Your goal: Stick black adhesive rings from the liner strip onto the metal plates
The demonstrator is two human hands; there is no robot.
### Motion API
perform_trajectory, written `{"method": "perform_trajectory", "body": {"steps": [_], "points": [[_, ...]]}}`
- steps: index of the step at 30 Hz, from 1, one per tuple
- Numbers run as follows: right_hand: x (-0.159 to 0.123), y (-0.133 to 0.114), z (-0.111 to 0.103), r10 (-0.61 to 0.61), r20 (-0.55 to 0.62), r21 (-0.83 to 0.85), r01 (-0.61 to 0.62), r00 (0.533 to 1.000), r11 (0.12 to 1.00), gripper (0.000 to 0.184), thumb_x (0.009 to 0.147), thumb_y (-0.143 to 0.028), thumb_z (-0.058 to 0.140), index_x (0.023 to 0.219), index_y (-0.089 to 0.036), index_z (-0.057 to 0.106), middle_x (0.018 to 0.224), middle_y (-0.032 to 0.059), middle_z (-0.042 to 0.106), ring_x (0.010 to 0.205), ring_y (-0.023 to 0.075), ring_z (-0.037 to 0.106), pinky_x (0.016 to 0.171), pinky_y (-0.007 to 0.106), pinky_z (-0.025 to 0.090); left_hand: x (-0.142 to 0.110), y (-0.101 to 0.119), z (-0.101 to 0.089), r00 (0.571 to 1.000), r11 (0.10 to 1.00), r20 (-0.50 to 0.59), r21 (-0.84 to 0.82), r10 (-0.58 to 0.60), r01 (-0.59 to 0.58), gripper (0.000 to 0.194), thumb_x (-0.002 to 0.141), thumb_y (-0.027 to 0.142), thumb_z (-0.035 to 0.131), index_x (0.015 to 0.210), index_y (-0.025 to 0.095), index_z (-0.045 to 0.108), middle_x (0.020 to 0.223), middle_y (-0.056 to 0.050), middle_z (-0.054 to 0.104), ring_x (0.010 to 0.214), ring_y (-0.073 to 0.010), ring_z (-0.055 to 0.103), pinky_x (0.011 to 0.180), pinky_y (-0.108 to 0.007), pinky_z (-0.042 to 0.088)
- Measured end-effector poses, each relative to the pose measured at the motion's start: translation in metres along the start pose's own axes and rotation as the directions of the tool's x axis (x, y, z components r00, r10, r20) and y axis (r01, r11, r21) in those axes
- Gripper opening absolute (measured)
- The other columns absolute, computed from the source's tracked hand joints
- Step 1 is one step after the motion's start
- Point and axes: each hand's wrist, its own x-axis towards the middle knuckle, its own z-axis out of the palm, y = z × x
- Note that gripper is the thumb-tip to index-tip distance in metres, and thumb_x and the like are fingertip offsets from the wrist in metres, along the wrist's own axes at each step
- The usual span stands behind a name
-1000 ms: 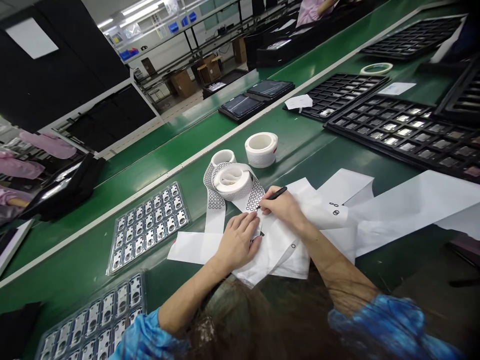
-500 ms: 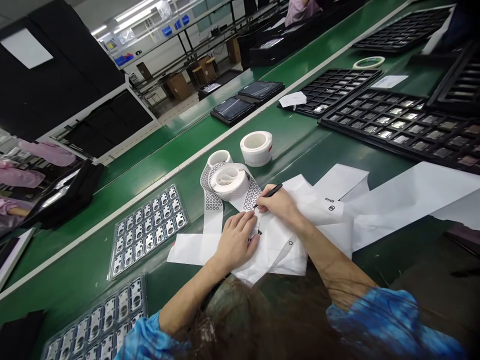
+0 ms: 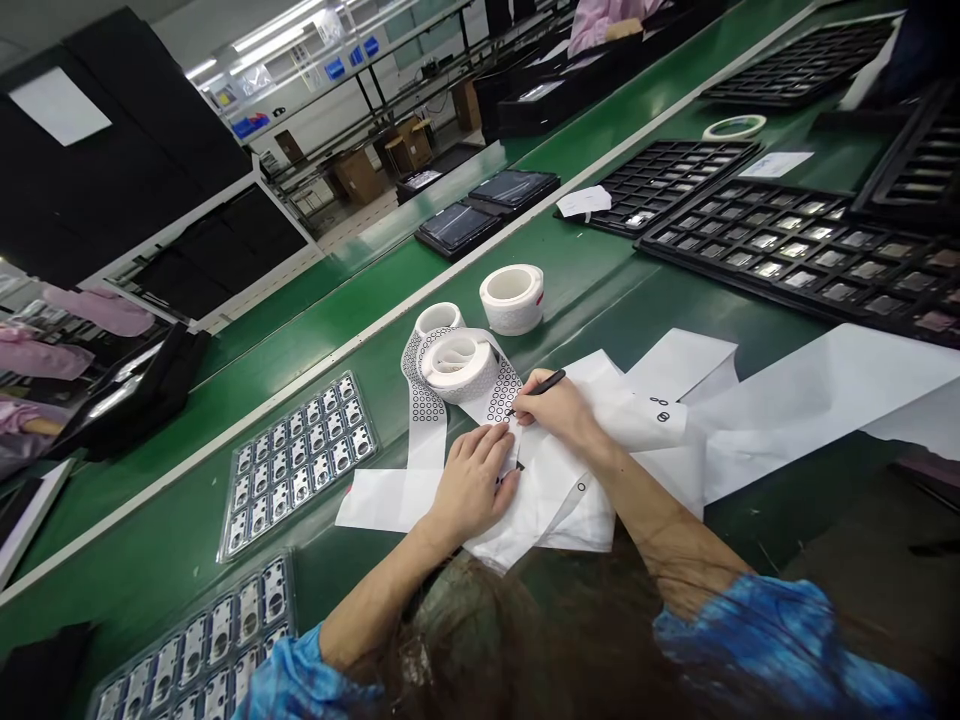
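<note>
My right hand [image 3: 559, 410] is closed round black tweezers [image 3: 536, 387] whose tip touches a white strip printed with small black rings [image 3: 501, 398]. That strip unwinds from a white roll [image 3: 457, 362] standing on the green bench. My left hand [image 3: 472, 480] lies fingers down on the white backing paper [image 3: 390, 498], pressing the strip just below the tweezer tip. A second white roll [image 3: 514, 296] stands a little further back, and a smaller one [image 3: 439, 318] sits behind the first.
Two clear trays of small metal parts [image 3: 296, 460] [image 3: 202, 645] lie at my left. Black compartment trays [image 3: 795, 250] [image 3: 667, 180] fill the right. Long white paper strips [image 3: 825, 390] trail rightward. A tape ring [image 3: 735, 126] and dark flat panels [image 3: 487, 205] lie further back. Another person's pink sleeve [image 3: 600, 20] shows far off.
The view has shifted slightly. Both hands stay at the ring strip, the tweezer tip moving a touch along it.
</note>
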Motion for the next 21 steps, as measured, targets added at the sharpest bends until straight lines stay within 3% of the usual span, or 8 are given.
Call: {"method": "perform_trajectory", "body": {"steps": [4, 10, 21], "points": [[0.0016, 0.0024, 0.0002, -0.012, 0.019, -0.016, 0.012, 1.0, 1.0, 0.023, 0.088, -0.011, 0.071, 0.072, -0.016, 0.056, 0.06, -0.0088, 0.061, 0.059, 0.0098, 0.064, 0.064, 0.025, 0.056, 0.0002, -0.0002, -0.0006, 1.0, 1.0, -0.004, -0.001, 0.003, -0.003, 0.045, 0.099, 0.03, 0.053, 0.142, 0.015, 0.056, 0.153, -0.012, 0.057, 0.14, -0.0316, 0.051, 0.117, -0.05, 0.043], [0.006, 0.0044, 0.0015, -0.003, 0.023, -0.004, 0.003, 1.0, 1.0, 0.024, 0.082, -0.002, 0.067, 0.069, -0.017, 0.055, 0.052, -0.0098, 0.06, 0.053, 0.0103, 0.065, 0.059, 0.023, 0.052, 0.0004, -0.0008, -0.0009, 1.0, 1.0, -0.005, -0.002, 0.007, -0.007, 0.045, 0.099, 0.03, 0.052, 0.141, 0.014, 0.056, 0.152, -0.012, 0.057, 0.14, -0.032, 0.051, 0.116, -0.05, 0.043], [0.0031, 0.0065, -0.0001, -0.026, 0.037, 0.073, 0.023, 0.999, 0.997, 0.022, 0.088, -0.009, 0.069, 0.073, -0.016, 0.055, 0.059, -0.0095, 0.061, 0.056, 0.0089, 0.063, 0.062, 0.023, 0.057, 0.0007, 0.0008, -0.0012, 1.0, 1.0, -0.002, -0.01, 0.002, -0.002, 0.044, 0.1, 0.031, 0.052, 0.141, 0.015, 0.056, 0.152, -0.012, 0.057, 0.14, -0.0314, 0.05, 0.117, -0.05, 0.042]]}}
